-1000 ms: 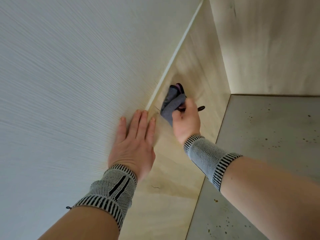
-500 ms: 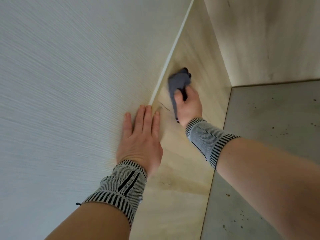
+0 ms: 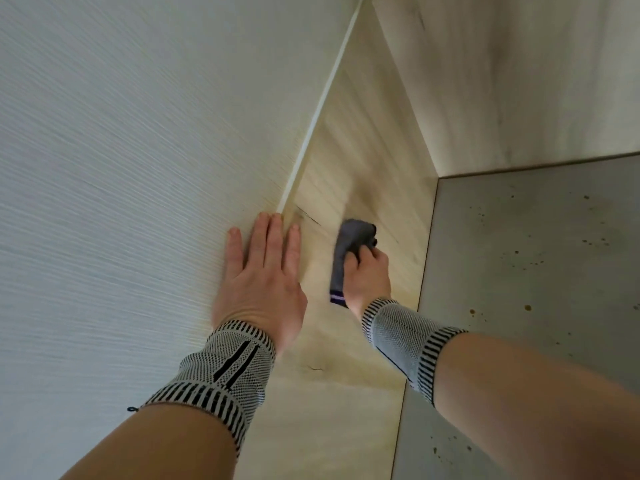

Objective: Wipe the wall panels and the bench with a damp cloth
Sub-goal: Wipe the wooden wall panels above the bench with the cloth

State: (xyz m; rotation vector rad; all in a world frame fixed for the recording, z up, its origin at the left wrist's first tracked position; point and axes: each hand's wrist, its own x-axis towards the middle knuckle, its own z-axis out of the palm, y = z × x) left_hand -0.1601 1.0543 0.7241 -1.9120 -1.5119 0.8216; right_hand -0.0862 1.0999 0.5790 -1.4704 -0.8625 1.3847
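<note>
While my right hand [image 3: 369, 275] has its fingers [image 3: 356, 258] curled tight round the bunched grey cloth with a purple-striped hem [image 3: 346, 251], pressing it against the pale wood-grain wall panel [image 3: 367, 143] just right of a dark scratch [image 3: 308, 214], I judge the job to be somewhere in its middle: this panel is being wiped now, though I cannot tell which parts are already damp or clean. My left hand [image 3: 258, 275] lies flat, fingers straight and released, on the white ribbed wall [image 3: 138, 150] beside the panel's edge trim. A second pale panel [image 3: 519, 81] meets the first in the corner, above the speckled grey floor [image 3: 540, 258]. Count: one cloth, two wood panels, two knitted wrist supports. No worktop is in view, so it likely remains.
</note>
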